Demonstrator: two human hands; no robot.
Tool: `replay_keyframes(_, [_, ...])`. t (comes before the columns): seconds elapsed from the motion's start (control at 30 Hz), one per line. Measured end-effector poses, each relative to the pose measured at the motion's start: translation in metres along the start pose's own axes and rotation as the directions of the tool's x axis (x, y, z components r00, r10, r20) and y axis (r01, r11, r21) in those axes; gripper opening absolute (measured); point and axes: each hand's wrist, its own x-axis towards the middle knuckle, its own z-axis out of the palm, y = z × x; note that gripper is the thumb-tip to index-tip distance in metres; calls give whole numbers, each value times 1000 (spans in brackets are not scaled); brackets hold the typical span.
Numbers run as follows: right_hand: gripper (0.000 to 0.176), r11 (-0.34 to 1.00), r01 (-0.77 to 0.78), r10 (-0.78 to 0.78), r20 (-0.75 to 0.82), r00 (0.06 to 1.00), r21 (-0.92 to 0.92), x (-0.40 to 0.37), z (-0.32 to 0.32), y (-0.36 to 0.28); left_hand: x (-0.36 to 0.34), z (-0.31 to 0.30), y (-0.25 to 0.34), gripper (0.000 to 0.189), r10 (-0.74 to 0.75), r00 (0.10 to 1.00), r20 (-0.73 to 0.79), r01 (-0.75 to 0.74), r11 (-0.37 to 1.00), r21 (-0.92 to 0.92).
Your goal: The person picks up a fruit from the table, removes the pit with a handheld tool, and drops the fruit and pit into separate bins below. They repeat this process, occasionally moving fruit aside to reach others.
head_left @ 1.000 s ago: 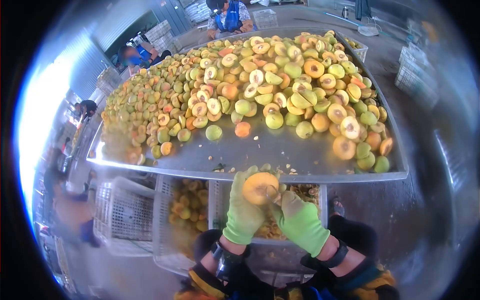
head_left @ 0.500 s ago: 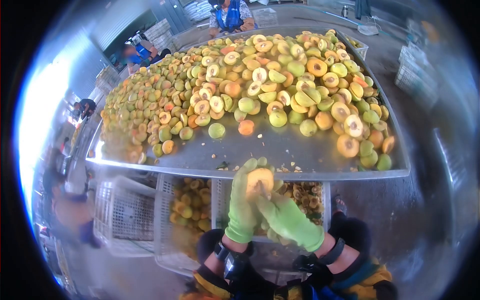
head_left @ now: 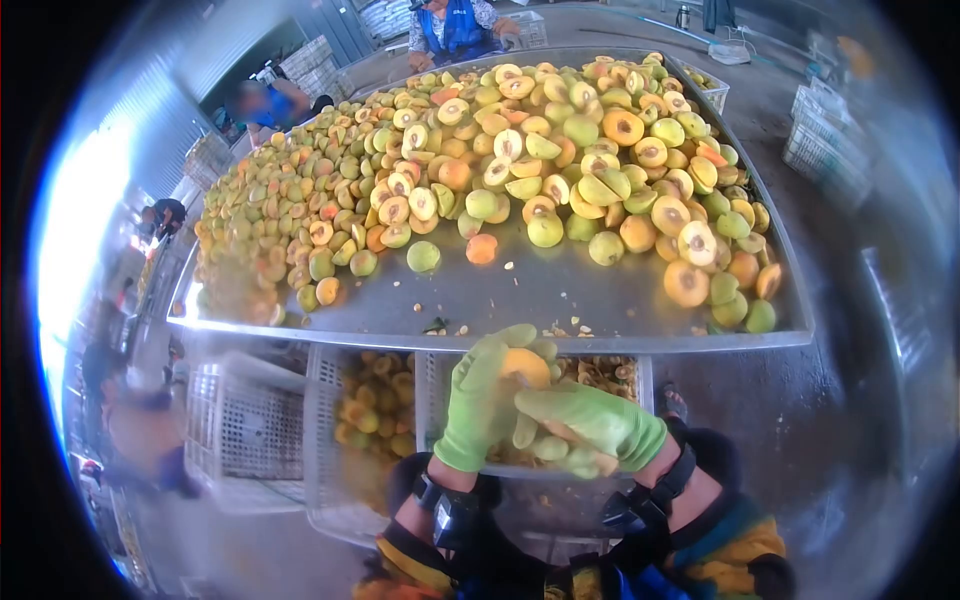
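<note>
My left hand (head_left: pixel 478 405), in a green glove, is closed around an orange-yellow peach half (head_left: pixel 526 367) just below the table's front edge. My right hand (head_left: pixel 590 418), gloved the same way, lies against the fruit with its fingers curled; what it grips is hidden by the glove. Beyond both hands, a metal table (head_left: pixel 480 305) carries a big heap of peaches (head_left: pixel 545 190), many cut in half with brown hollows or stones showing. Small pale bits lie on the bare metal nearest me.
Under the table edge, one white crate (head_left: pixel 318 440) contains peaches, and another crate (head_left: pixel 645 385) below my hands holds small brownish pieces. An openwork crate (head_left: pixel 250 425) stands farther left. Two people in blue vests (head_left: pixel 462 30) (head_left: pixel 280 102) sit across the table.
The peach half has turned: its cut face with the hollow was toward me, and now a smaller rounded part shows. My right hand has shifted slightly right and down. The view has tilted a little.
</note>
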Motion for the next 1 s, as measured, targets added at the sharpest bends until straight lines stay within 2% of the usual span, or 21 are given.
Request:
replay_keyframes(0.07, [51, 1000, -17, 16, -16, 1000, -11, -1, -2, 2, -1, 3, 4, 43, -9, 1000, -8, 10, 980, 201])
replay_keyframes(0.1, [51, 1000, -16, 16, -18, 1000, -9, -2, -3, 3, -1, 3, 7, 43, -11, 1000, -6, 12, 980, 201])
replay_keyframes(0.17, [55, 924, -78, 27, -138, 990, -375, -2, -5, 3, -3, 0, 12, 40, -174, 985, 14, 154, 902, 404])
replay_keyframes(0.27, [58, 900, -146, 94, -145, 985, -410, -3, -9, 6, -2, -8, 14, 38, -240, 968, 73, 185, 880, 437])
replay_keyframes(0.37, [56, 881, -101, 40, -139, 989, -461, -7, -10, 8, -1, -11, 9, 40, -248, 966, 73, 177, 839, 515])
replay_keyframes(0.5, [55, 881, -53, -8, -126, 992, -470, -16, -4, 9, -8, -6, 7, 40, -260, 963, 70, 190, 842, 505])
replay_keyframes(0.57, [53, 871, -65, -13, -155, 988, -488, -21, 3, 5, -12, -2, 11, 40, -289, 957, 10, 253, 854, 454])
replay_keyframes(0.6, [53, 868, -59, -17, -149, 989, -494, -22, 4, 5, -10, -16, 0, 40, -282, 959, 9, 246, 854, 458])
replay_keyframes(0.67, [52, 840, -88, 39, -101, 994, -535, -22, 3, 9, -1, -60, -31, 42, -69, 997, 19, 54, 901, 431])
replay_keyframes(0.7, [52, 837, -83, 38, -92, 995, -541, -24, 2, 12, -4, -55, -22, 42, -60, 998, 15, 47, 899, 435])
replay_keyframes(0.73, [51, 847, -43, -17, -107, 994, -529, -26, 1, 15, -7, -48, -6, 42, -152, 982, -116, 170, 972, 160])
replay_keyframes(0.77, [50, 856, 4, -77, -119, 990, -516, -27, 0, 18, -9, -45, 8, 42, -270, 939, -211, 246, 960, -134])
replay_keyframes(0.8, [50, 856, 21, -85, -101, 991, -516, -28, -2, 19, -13, -47, 16, 42, -259, 940, -220, 238, 964, -118])
replay_keyframes(0.87, [50, 852, 32, -111, -120, 987, -523, -28, -9, 24, -27, -56, 27, 43, 68, 972, -224, -56, 997, 60])
replay_keyframes(0.9, [40, 713, 151, -297, -99, 950, -685, -13, -30, 42, -42, -62, 39, 39, 466, 881, -85, -247, 606, 756])
replay_keyframes(0.93, [40, 719, 158, -310, -109, 945, -677, 4, -49, 69, -58, -69, 56, 34, 596, 742, 308, -244, -188, 951])
replay_keyframes(0.97, [32, 272, 20, -496, -123, 859, -962, 19, -68, 97, -69, -76, 74, 35, 603, 793, -88, -120, 297, 947])
replay_keyframes(1.0, [24, -211, -241, -645, -50, 762, -947, 22, -79, 108, -75, -86, 89, 36, 407, 799, -443, 32, 707, 707])
